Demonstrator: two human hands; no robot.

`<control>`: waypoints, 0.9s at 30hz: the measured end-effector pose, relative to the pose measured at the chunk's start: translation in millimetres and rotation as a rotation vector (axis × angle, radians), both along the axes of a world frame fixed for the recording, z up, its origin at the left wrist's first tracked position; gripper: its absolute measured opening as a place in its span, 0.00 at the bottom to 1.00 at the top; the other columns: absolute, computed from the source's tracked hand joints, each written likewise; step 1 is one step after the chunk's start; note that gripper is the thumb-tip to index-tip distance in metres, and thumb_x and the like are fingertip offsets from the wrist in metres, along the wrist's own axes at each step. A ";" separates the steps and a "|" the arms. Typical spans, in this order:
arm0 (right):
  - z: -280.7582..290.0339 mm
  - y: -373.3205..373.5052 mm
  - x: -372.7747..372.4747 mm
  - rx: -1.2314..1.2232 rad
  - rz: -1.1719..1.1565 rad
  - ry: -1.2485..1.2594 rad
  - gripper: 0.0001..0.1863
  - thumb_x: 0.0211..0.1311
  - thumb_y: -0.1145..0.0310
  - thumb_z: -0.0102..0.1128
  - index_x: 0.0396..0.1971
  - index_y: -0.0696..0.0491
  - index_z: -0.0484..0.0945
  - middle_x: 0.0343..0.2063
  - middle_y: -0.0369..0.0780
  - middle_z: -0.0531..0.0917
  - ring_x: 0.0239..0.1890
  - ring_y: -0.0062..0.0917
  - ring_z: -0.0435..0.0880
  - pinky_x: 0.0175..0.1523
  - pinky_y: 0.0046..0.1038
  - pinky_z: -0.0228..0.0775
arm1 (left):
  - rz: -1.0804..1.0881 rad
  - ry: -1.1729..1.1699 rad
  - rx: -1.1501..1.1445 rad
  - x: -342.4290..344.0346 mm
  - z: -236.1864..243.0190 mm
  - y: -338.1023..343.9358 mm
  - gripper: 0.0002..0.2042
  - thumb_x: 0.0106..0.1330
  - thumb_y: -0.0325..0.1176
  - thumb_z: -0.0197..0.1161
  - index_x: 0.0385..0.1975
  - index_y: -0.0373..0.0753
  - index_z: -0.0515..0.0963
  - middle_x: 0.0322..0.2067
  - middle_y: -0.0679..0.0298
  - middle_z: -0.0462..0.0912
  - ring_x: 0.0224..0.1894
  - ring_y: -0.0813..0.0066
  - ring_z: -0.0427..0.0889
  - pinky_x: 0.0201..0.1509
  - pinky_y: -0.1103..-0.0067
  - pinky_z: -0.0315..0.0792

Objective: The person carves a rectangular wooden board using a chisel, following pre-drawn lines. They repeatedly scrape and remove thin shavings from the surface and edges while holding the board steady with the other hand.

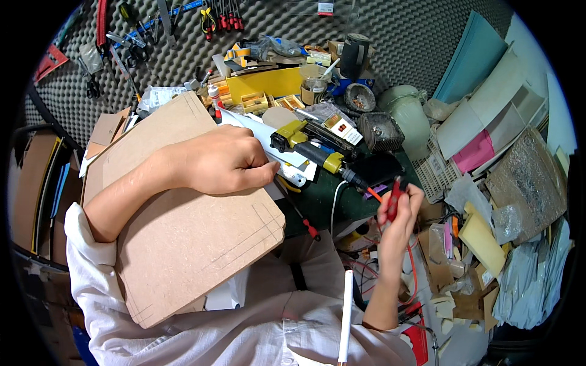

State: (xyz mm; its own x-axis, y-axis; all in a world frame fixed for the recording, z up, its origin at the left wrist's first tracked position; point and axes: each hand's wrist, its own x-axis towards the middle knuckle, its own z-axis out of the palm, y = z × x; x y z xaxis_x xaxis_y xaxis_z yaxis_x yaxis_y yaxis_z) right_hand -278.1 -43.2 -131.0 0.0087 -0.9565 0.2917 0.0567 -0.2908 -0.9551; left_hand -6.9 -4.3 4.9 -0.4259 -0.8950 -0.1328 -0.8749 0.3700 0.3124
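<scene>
A tan fiberboard panel [201, 244] with rounded corners and pencil lines lies tilted across my lap and the table's edge. My left hand [226, 163] is closed in a fist over its right edge, forearm lying across the panel. Whatever those fingers hold, if anything, is hidden. To the right, my right hand [400, 213] grips a red-handled tool [395, 198], slightly blurred, its kind unclear. A yellow-and-black air nailer [305, 146] rests on the table between my hands, an orange hose [374, 194] running from it toward my right hand.
A red-handled screwdriver [310, 229] lies by the table's front edge. Small boxes, cups and a black phone-like slab [375, 168] crowd the dark green table [360, 204]. Cardboard and bubble wrap [516, 177] pile up at right. A thin white stick [346, 317] rises at the lower edge.
</scene>
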 end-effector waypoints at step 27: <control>83.9 46.3 4.8 -0.637 0.811 0.009 0.14 0.68 0.63 0.41 0.32 0.54 0.76 0.22 0.39 0.81 0.28 0.20 0.79 0.32 0.19 0.70 | -0.029 0.027 -0.020 3.3 -3.0 0.9 0.23 0.63 0.40 0.48 0.11 0.29 0.72 0.11 0.48 0.71 0.18 0.50 0.72 0.26 0.64 0.66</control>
State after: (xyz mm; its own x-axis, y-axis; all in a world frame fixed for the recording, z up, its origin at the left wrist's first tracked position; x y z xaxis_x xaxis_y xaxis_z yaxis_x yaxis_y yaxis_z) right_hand -273.3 3.1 -47.1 0.5868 -0.3301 0.7394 0.4552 -0.6207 -0.6384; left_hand -3.5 -3.3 1.9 -0.4549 -0.8846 -0.1031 -0.8550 0.4014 0.3283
